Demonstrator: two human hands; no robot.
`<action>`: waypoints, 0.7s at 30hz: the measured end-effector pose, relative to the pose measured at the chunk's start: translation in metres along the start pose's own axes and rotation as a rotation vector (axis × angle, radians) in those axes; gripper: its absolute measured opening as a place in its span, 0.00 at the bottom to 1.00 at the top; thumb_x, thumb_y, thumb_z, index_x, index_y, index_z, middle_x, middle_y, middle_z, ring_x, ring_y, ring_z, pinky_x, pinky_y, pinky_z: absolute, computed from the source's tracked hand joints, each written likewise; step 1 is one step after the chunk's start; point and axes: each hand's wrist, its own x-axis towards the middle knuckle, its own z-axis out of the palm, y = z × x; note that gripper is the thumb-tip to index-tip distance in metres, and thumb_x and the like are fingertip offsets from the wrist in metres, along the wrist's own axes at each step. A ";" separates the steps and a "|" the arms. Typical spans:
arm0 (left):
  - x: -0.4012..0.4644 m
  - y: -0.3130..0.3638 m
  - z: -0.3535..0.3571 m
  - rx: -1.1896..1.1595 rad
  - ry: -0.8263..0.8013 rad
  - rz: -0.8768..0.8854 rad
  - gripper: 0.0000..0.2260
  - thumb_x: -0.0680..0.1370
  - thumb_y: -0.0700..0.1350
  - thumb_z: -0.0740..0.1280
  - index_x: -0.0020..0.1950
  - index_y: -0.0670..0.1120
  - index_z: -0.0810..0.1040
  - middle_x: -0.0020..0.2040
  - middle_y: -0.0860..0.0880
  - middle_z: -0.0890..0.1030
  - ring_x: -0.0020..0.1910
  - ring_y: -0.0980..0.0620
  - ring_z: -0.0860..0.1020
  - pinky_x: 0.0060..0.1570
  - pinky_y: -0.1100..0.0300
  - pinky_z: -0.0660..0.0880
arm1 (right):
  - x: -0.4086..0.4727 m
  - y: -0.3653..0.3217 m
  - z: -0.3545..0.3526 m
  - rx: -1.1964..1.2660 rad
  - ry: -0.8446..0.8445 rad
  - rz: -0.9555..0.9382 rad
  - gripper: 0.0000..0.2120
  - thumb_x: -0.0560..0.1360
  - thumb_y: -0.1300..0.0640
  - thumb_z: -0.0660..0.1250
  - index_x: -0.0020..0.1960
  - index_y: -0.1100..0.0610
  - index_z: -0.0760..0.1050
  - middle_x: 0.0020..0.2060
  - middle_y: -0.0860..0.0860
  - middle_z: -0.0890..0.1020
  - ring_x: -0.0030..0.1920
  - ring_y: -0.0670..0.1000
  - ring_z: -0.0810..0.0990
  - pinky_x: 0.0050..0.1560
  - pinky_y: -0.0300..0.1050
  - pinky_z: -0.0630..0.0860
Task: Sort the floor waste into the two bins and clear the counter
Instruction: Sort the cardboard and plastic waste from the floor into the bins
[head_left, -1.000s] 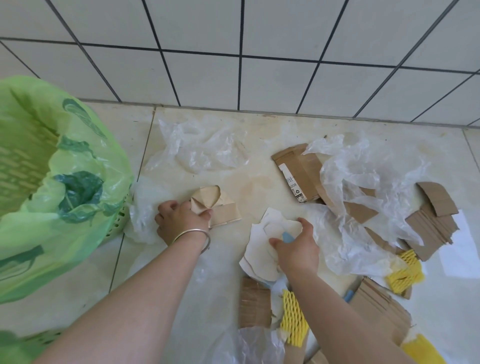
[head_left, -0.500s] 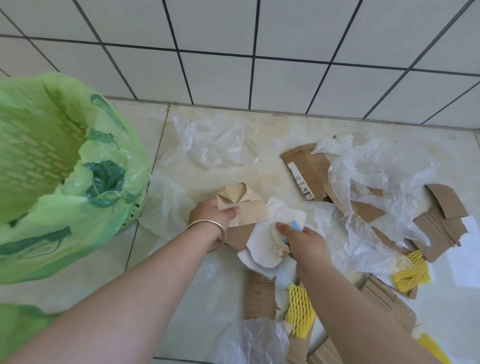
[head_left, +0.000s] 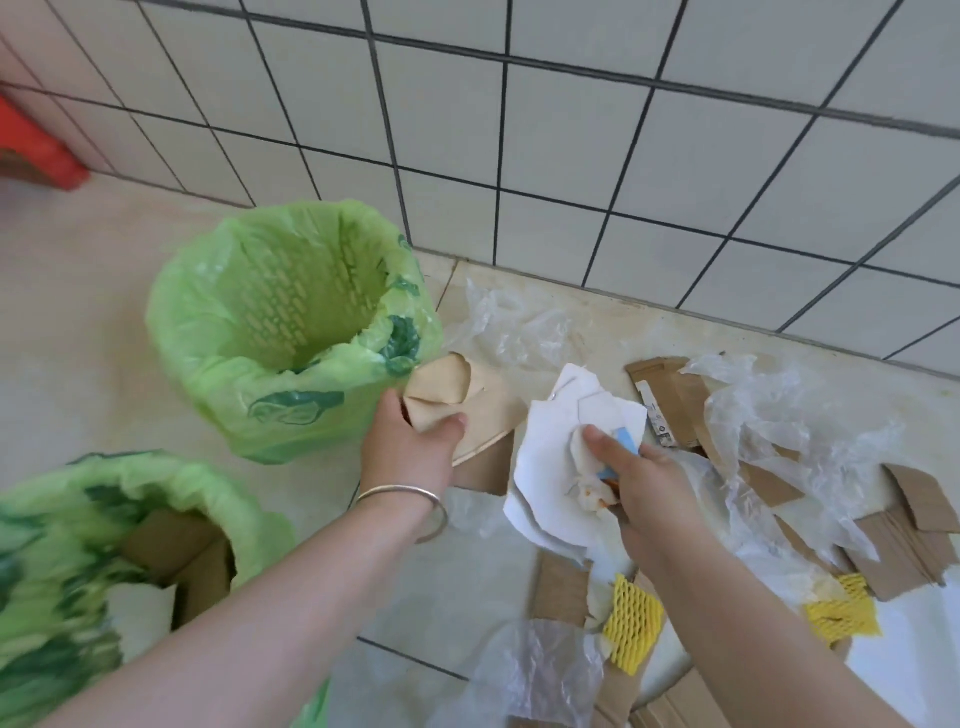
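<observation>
Left hand (head_left: 410, 447) grip closed on folded brown paper (head_left: 462, 400) beside the far green-lined bin (head_left: 291, 332). Right hand (head_left: 644, 488) grip pinches crumpled white paper (head_left: 556, 447) above floor litter.

We see a tan folded paper bag (head_left: 457, 402) lifted off the floor, right beside the far bin with the light green plastic liner (head_left: 291, 322), which stands open by the wall and looks bare inside. The near bin with a green liner (head_left: 104, 545) sits at the bottom left, blurry, with brown cardboard pieces (head_left: 176, 551) in it. A crumpled white sheet of paper (head_left: 566, 452) is held up over the floor, and brown cardboard scraps (head_left: 909, 545), thin clear plastic film (head_left: 800, 415) and yellow foam net (head_left: 636, 626) lie spread on the floor to the right.
</observation>
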 end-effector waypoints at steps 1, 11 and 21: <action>-0.011 0.002 -0.011 -0.013 0.008 0.010 0.12 0.71 0.42 0.72 0.44 0.50 0.69 0.39 0.53 0.76 0.44 0.47 0.76 0.46 0.58 0.70 | -0.012 -0.003 0.009 -0.025 -0.040 -0.019 0.06 0.72 0.55 0.71 0.46 0.57 0.80 0.47 0.59 0.84 0.47 0.60 0.82 0.56 0.59 0.78; -0.088 -0.004 -0.160 -0.148 0.188 0.144 0.21 0.68 0.43 0.73 0.46 0.66 0.69 0.46 0.60 0.80 0.48 0.55 0.79 0.51 0.53 0.76 | -0.121 -0.011 0.112 -0.266 -0.325 -0.205 0.06 0.72 0.57 0.71 0.39 0.58 0.78 0.32 0.52 0.79 0.28 0.47 0.75 0.23 0.32 0.70; -0.087 -0.054 -0.252 0.030 0.378 0.206 0.26 0.71 0.37 0.68 0.49 0.69 0.65 0.44 0.67 0.75 0.39 0.71 0.75 0.35 0.80 0.68 | -0.164 0.027 0.209 -0.473 -0.459 -0.349 0.06 0.72 0.57 0.71 0.38 0.51 0.75 0.34 0.52 0.78 0.36 0.50 0.76 0.34 0.43 0.74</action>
